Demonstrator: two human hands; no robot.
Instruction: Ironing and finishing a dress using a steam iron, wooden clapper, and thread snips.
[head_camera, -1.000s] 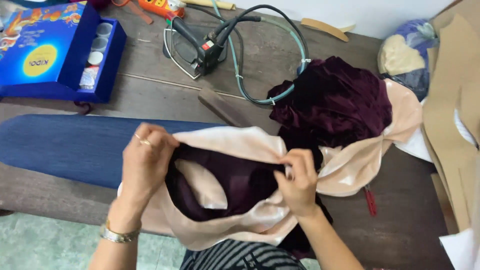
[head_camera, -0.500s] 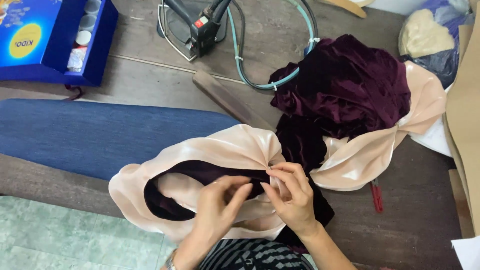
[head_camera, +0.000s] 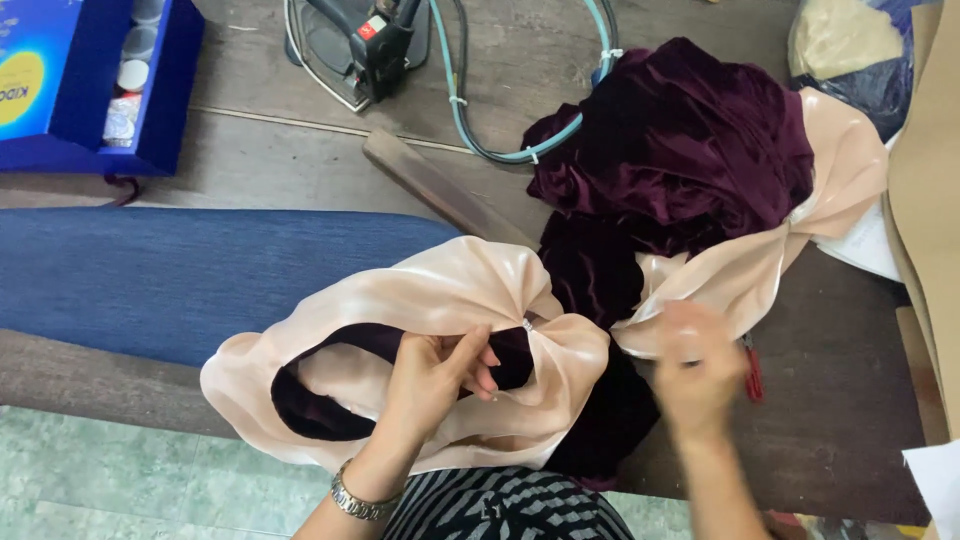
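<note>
A garment of dark plum velvet (head_camera: 680, 150) with a glossy peach satin lining (head_camera: 440, 290) lies crumpled across the wooden table (head_camera: 300, 160). My left hand (head_camera: 435, 375) pinches the gathered satin and velvet edge near a small pin at the opening of the piece. My right hand (head_camera: 695, 365) is blurred in motion to the right, hovering over the satin fold near a small red tool (head_camera: 752, 372). Whether it holds anything cannot be made out. A metal watch sits on my left wrist.
A blue padded ironing board (head_camera: 190, 275) stretches left. A black iron (head_camera: 365, 45) with a teal cord (head_camera: 520, 155) stands at the back, a wooden stick (head_camera: 440, 190) beside it. A blue box (head_camera: 85, 80) sits far left, brown paper (head_camera: 930, 200) at right.
My right hand has let go of the gathered fabric and swung right toward the red tool. My left hand stays pinching the satin. The camera has come closer.
</note>
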